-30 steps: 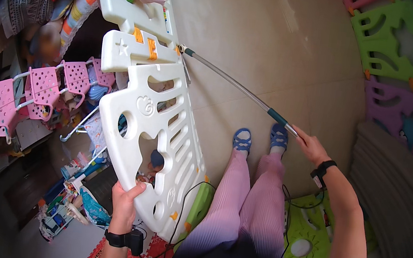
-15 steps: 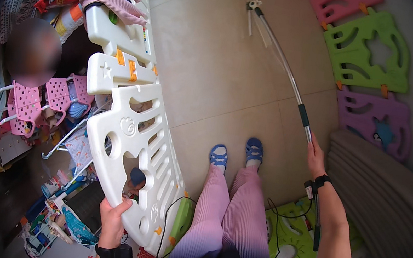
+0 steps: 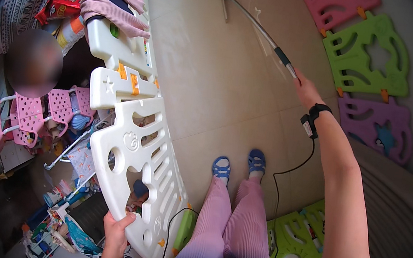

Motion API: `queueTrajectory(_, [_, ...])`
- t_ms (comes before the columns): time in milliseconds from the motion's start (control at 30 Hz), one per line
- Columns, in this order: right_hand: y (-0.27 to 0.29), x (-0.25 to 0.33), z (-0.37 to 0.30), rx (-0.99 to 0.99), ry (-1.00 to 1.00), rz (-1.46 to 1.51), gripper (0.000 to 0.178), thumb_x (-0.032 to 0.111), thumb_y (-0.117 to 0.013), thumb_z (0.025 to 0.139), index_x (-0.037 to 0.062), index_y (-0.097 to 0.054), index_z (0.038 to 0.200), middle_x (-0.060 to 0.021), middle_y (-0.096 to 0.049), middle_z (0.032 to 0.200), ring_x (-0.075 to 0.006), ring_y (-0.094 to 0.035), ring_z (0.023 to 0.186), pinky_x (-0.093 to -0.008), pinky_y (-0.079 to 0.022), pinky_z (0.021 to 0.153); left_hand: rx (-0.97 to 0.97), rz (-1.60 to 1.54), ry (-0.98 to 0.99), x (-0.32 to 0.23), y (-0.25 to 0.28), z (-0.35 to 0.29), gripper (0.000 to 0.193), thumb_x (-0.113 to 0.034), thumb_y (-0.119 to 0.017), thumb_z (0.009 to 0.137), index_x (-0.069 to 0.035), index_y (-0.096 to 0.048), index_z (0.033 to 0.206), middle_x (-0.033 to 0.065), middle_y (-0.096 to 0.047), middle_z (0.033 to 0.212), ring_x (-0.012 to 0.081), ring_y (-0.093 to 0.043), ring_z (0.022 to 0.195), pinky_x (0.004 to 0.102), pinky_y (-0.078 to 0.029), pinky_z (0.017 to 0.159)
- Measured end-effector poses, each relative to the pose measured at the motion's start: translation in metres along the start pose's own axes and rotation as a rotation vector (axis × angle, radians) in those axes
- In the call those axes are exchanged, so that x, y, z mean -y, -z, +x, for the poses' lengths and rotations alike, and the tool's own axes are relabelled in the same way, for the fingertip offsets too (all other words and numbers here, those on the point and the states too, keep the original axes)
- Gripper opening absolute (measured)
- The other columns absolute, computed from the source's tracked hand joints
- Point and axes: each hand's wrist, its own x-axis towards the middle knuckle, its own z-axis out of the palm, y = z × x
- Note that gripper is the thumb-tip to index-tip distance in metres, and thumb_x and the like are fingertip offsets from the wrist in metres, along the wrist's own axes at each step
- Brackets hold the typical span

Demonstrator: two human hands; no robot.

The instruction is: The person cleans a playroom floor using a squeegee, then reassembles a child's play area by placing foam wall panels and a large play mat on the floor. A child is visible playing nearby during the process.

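Observation:
My right hand [image 3: 308, 90] is closed around the long silver pole of a floor squeegee [image 3: 282, 56], just behind its dark green grip. At the far end its narrow flat head [image 3: 224, 7] rests on the beige tiled floor [image 3: 231, 101], where shiny wet-looking streaks show. My left hand [image 3: 116, 235] grips the near corner of a white plastic playpen panel [image 3: 116, 135], thumb on top, the other fingers partly hidden behind the edge. Each wrist wears a black band with a small device.
Green [image 3: 349, 72] and purple [image 3: 376, 121] fence panels line the right wall. Pink striped clothing [image 3: 121, 6] hangs over the white fence. Beyond it stand pink perforated seats [image 3: 24, 111] among clutter and a person with a blurred head. A black cable [image 3: 290, 170] hangs near my legs.
My right hand has reached farther forward and left, and the squeegee head has slid left and farther away across the floor. The left hand keeps its hold on the panel.

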Motion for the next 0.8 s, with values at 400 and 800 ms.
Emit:
queueTrajectory(400, [0.033, 0.046, -0.075, 0.459, 0.178, -0.265, 0.049, 0.021, -0.048, 0.097, 0.0307, -0.038, 0.144, -0.0224, -0.063, 0.080, -0.0414, -0.062, 0.075, -0.0501, -0.049, 0.071, -0.010, -0.035, -0.015, 0.001, -0.007, -0.007, 0.029, 0.003, -0.072, 0.073, -0.002, -0.058, 0.098, 0.0032, -0.059, 0.087, 0.0138, -0.059, 0.078, 0.0273, -0.047, 0.077])
queueTrajectory(800, [-0.017, 0.019, -0.196, 0.647, 0.020, -0.132, 0.049, 0.025, -0.047, 0.098, 0.0309, -0.037, 0.145, -0.0221, -0.062, 0.079, -0.0398, -0.061, 0.074, -0.0482, -0.050, 0.072, -0.020, 0.048, -0.053, -0.002, -0.007, -0.007, 0.021, -0.004, -0.073, 0.077, -0.003, -0.058, 0.092, 0.0048, -0.062, 0.084, 0.0156, -0.062, 0.075, 0.0288, -0.050, 0.075])
